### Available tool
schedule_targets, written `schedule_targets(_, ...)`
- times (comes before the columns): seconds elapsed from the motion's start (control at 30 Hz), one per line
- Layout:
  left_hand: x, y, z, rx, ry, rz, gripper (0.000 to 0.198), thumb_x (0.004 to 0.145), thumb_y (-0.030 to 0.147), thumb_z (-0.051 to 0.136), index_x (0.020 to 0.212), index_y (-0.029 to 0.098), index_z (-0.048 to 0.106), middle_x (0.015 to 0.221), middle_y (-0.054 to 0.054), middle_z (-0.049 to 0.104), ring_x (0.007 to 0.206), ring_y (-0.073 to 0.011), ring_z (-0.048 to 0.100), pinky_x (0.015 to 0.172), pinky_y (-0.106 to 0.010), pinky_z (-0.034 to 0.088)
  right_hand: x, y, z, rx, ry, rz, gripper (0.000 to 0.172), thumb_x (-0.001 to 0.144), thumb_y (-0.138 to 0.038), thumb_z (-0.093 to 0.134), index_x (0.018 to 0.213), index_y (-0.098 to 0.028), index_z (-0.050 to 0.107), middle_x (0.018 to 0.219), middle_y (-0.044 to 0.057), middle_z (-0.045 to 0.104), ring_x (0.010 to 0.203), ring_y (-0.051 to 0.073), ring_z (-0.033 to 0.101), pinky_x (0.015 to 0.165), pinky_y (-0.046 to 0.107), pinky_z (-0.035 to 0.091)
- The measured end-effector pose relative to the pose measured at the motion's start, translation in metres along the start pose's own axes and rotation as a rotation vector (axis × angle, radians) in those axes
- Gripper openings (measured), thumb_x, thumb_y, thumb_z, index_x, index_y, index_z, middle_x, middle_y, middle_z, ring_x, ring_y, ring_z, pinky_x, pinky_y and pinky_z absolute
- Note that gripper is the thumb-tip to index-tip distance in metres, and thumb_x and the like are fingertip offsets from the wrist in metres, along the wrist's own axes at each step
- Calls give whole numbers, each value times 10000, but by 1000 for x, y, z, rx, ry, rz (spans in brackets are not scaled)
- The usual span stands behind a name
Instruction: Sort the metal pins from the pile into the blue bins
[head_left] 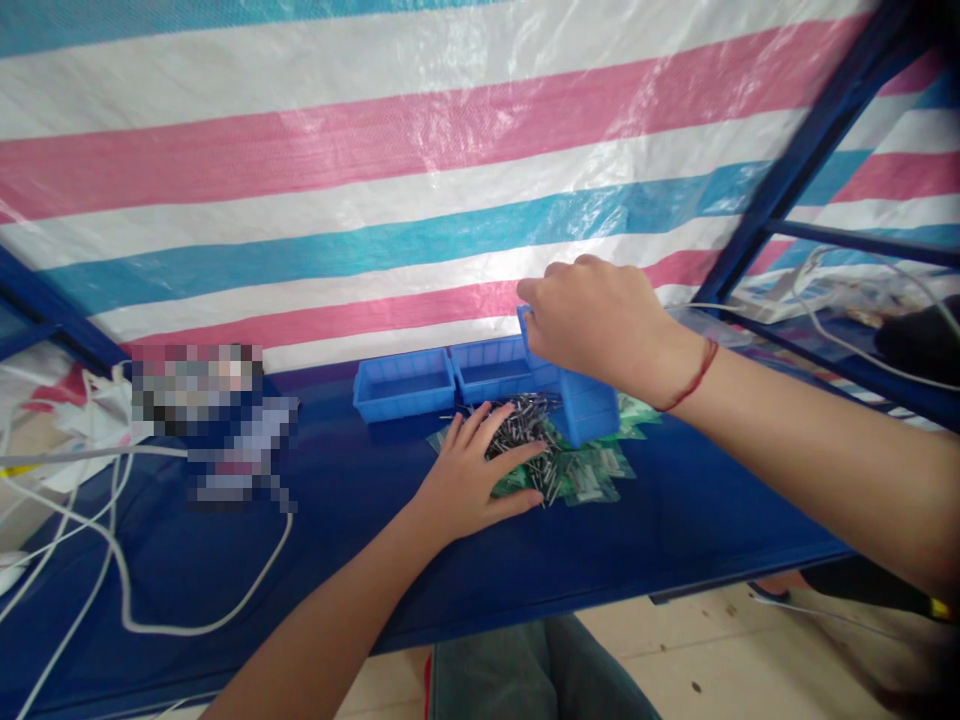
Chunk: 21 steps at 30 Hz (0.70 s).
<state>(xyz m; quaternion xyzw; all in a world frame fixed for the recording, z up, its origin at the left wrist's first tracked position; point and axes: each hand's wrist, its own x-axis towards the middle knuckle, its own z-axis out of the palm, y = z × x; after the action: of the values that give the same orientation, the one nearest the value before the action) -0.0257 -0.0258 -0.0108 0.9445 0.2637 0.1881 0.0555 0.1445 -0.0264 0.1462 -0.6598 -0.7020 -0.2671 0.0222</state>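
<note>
My right hand (pixel 592 315) grips the upper rim of a small blue plastic bin (pixel 589 408), which is tipped up over the heap. Beneath and beside it lies a pile of thin dark metal pieces (pixel 521 425), like screws or pins; their exact kind is too small to tell. My left hand (pixel 480 475) rests with spread fingers on the near left side of this pile. Small clear green-tinted plastic packets (pixel 596 472) lie under and around the metal pieces. Behind the pile stand a blue bin (pixel 405 385) and a second blue bin (pixel 491 370), side by side.
The blue tabletop (pixel 337 560) ends at a front edge above my legs. White cables (pixel 172 628) loop across its left side, near a blurred-out patch. A striped plastic sheet (pixel 375 170) hangs behind. Blue metal frame posts (pixel 795 140) stand at both sides.
</note>
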Motion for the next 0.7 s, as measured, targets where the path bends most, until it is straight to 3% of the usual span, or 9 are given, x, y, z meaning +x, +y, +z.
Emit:
schedule_targets(0.37, 2, 4, 4, -2, -15, 32, 643, 780, 673, 517, 1322, 326, 501, 1498, -95, 325, 1394, -349, 231, 1101, -616, 154, -3, 6, -5, 32, 16, 6, 284, 878, -222, 394, 994, -179, 649, 940, 170, 644, 865, 310, 571, 599, 352, 367)
schedule_targets(0.7, 2, 4, 5, -23, -16, 17, 607, 799, 630, 532, 1315, 309, 510, 1491, -93, 340, 1402, -336, 217, 1110, -592, 164, -3, 10, -14, -15, 29, 37, 289, 856, -150, 403, 1002, -163, 652, 935, 168, 657, 895, 300, 568, 598, 326, 350)
